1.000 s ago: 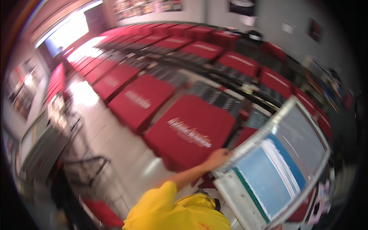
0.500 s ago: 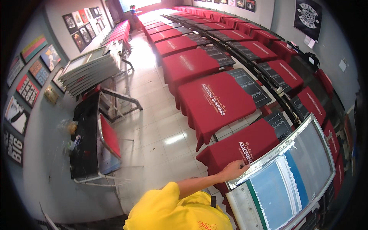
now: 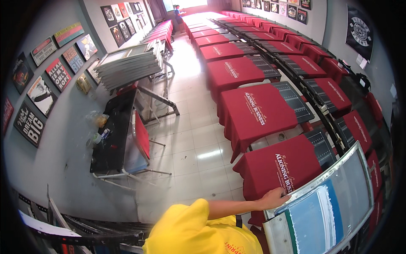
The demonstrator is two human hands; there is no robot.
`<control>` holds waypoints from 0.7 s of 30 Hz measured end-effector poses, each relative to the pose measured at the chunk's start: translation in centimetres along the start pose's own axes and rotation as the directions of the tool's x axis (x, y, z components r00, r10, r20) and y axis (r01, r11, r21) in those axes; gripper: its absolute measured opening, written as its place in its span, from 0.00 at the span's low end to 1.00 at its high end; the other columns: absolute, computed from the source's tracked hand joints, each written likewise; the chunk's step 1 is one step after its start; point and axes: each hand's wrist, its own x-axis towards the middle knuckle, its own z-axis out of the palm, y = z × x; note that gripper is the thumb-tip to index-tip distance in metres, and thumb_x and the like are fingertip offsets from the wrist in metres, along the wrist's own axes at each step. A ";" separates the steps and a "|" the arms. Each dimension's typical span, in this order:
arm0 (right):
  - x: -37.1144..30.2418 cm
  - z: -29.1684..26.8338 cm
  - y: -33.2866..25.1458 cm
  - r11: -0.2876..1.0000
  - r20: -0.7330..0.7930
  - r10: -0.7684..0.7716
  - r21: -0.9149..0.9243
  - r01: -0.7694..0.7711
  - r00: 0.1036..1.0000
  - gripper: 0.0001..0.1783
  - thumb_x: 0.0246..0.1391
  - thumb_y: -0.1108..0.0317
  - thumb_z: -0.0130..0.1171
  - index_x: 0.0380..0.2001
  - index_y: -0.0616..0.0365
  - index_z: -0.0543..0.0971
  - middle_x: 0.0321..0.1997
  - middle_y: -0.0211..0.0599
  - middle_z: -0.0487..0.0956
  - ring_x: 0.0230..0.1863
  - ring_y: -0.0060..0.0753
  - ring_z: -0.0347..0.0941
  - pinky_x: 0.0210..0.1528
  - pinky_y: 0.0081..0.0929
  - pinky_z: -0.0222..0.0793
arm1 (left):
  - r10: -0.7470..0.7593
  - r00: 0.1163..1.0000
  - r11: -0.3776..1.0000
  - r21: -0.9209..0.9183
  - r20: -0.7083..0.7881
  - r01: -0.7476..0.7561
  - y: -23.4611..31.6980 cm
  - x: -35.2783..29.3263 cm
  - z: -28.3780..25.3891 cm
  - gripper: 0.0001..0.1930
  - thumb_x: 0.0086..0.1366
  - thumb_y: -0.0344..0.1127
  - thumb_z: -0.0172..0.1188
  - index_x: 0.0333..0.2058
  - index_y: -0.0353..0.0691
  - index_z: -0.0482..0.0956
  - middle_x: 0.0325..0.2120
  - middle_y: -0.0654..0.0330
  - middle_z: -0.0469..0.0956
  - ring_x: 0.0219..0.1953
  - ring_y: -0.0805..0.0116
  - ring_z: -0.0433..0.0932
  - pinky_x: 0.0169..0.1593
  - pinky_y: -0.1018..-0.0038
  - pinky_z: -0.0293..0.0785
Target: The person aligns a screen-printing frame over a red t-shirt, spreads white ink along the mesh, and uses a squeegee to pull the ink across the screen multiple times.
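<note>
A screen printing frame (image 3: 315, 220) with a pale metal rim, a white band and blue and green areas across its mesh fills the lower right. My left arm, in a yellow sleeve, reaches across to it. My left hand (image 3: 274, 198) is closed on the frame's upper left edge. The frame is tilted beside the nearest red shirt (image 3: 281, 163), which lies spread over a dark board and carries white printed lettering. My right hand does not show.
Red shirts on boards run in two long rows, split by a dark rail (image 3: 311, 95). Left of the tiled aisle (image 3: 198, 148) stand stacked frames (image 3: 129, 70), a black table (image 3: 112, 139) and a red folding chair (image 3: 141, 135). A person (image 3: 178, 15) stands far off.
The view has shifted, so the room and the frame appear farther right and lower. My left hand keeps its hold on the same edge of the frame.
</note>
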 end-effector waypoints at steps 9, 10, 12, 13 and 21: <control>9.5 -8.3 16.7 0.988 -0.025 0.034 0.152 -0.029 0.999 0.19 0.58 0.63 0.47 0.37 0.72 0.77 0.37 0.43 0.77 0.40 0.38 0.69 0.49 0.36 0.65 | 0.039 0.996 0.999 0.018 -0.076 -0.037 0.7 -1.0 8.2 0.23 0.64 0.50 0.59 0.42 0.32 0.78 0.38 0.43 0.80 0.43 0.48 0.80 0.46 0.61 0.75; 8.0 -6.7 10.7 0.972 0.074 0.045 0.226 -0.061 0.996 0.18 0.57 0.63 0.47 0.35 0.71 0.76 0.37 0.40 0.76 0.40 0.34 0.68 0.47 0.33 0.65 | 0.049 0.987 0.999 0.012 -0.152 -0.048 -0.2 -1.7 8.0 0.22 0.64 0.49 0.59 0.41 0.32 0.79 0.36 0.44 0.80 0.41 0.50 0.80 0.45 0.63 0.74; 7.0 -6.1 8.7 0.950 -0.132 0.119 0.302 -0.075 0.984 0.16 0.56 0.66 0.50 0.34 0.73 0.77 0.34 0.36 0.76 0.38 0.29 0.68 0.45 0.30 0.65 | 0.072 0.989 0.997 -0.002 -0.129 -0.073 -1.5 -0.9 9.8 0.20 0.64 0.47 0.60 0.39 0.31 0.79 0.32 0.46 0.80 0.36 0.56 0.80 0.41 0.65 0.74; 7.4 -8.1 9.6 0.971 0.037 0.120 0.201 -0.125 0.992 0.16 0.56 0.66 0.52 0.35 0.74 0.77 0.35 0.35 0.77 0.39 0.29 0.69 0.47 0.29 0.65 | 0.065 0.993 0.998 0.006 -0.098 -0.065 -1.7 -0.8 10.4 0.18 0.65 0.45 0.60 0.38 0.31 0.79 0.30 0.48 0.80 0.34 0.59 0.79 0.39 0.66 0.73; 6.2 -8.8 12.4 0.962 0.008 0.173 0.214 -0.171 0.985 0.19 0.55 0.68 0.52 0.43 0.75 0.78 0.38 0.43 0.80 0.41 0.36 0.74 0.50 0.29 0.66 | -0.058 0.998 0.995 -0.078 -0.016 0.056 -3.3 -2.6 12.9 0.15 0.67 0.41 0.56 0.36 0.30 0.78 0.25 0.58 0.76 0.29 0.72 0.73 0.35 0.73 0.69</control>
